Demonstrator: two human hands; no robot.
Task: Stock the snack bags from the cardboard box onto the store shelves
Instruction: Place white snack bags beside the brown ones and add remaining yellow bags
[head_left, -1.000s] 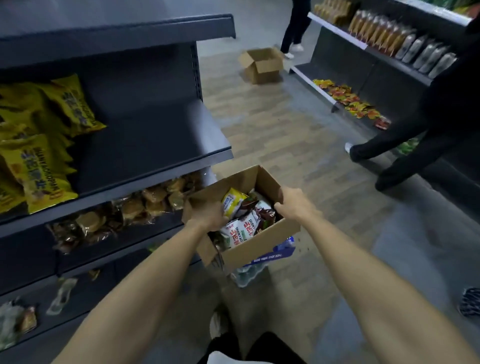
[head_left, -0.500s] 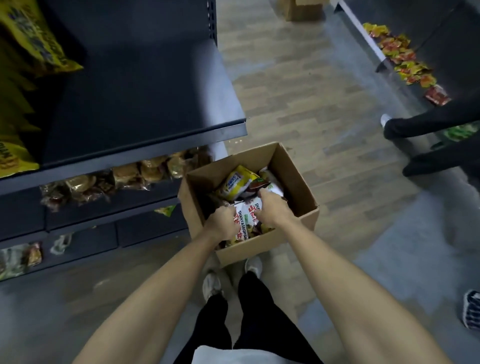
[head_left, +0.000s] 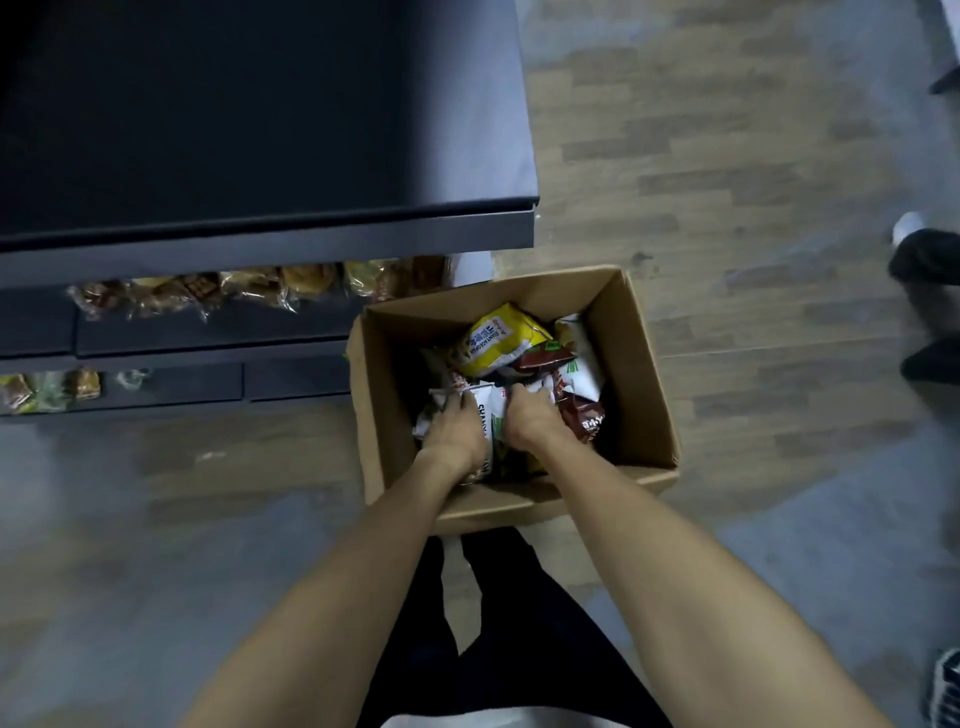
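Box: open brown cardboard box (head_left: 641, 374) on the wood-plank floor, beside the dark metal shelf (head_left: 270, 236).
Left hand (head_left: 451, 434): fingers curled around a white snack bag (head_left: 485, 415) near the box's near wall.
Right hand (head_left: 530, 422): fingers curled on the same bag.
Far wall: yellow snack bag (head_left: 501, 340) leans there.
Right side: brown bags (head_left: 584, 418).

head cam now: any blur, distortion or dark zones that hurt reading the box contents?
Head view: dim overall; the top shelf is near black with no detail. Wide-angle bend curves the shelf edges. Floor at left and frame edges are smeared. The cardboard box is lit enough: yellow bag print is partly legible; left hand and right hand look soft.
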